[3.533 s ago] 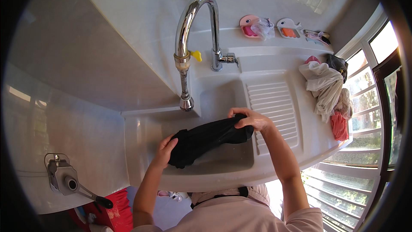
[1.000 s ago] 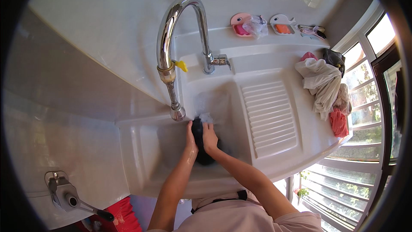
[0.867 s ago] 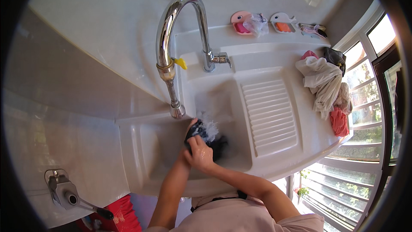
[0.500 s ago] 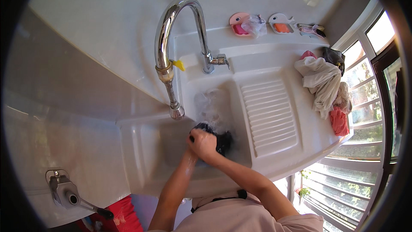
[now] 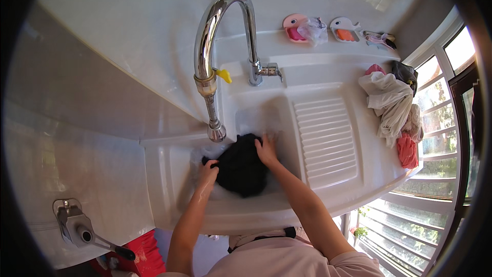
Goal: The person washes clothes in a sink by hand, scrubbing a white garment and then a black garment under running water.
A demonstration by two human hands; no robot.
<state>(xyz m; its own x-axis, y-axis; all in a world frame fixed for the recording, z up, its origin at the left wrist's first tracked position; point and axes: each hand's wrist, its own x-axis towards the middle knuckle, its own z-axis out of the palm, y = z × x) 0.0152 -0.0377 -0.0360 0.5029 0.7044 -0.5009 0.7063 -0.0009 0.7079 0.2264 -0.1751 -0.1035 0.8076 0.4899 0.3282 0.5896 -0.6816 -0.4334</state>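
Black garment (image 5: 240, 168) lies spread in the basin of the white sink (image 5: 266, 113), centre of the frame, wet, with pale froth or splashed water along its left and lower edges (soap or plain water, cannot tell).

Left hand (image 5: 208, 172) sits at the cloth's left edge, fingers curled and pinching the fabric. Right hand (image 5: 267, 149) presses on the upper right edge, fingers flat and bent over the cloth, grasping it loosely.

Chrome tap (image 5: 218, 61) arches over the basin from the upper centre, its spout just above and left of the cloth; whether water is running cannot be told. Ribbed draining board (image 5: 328, 141) lies right of the basin. Heap of other laundry (image 5: 392, 105) waits at the right of the surface, white, pink and dark pieces. Two fish-shaped soap dishes (image 5: 320, 26) stand on the ledge at the upper right.

Progress, as a judgement: the washing of this piece is mid-way; it is soaked and worked, not yet wrung or set aside, and the heap looks untouched.

Against half a second ago: the cloth was then bunched into a tight wad under both hands close together; now it is opened out and the hands are apart at its opposite edges.
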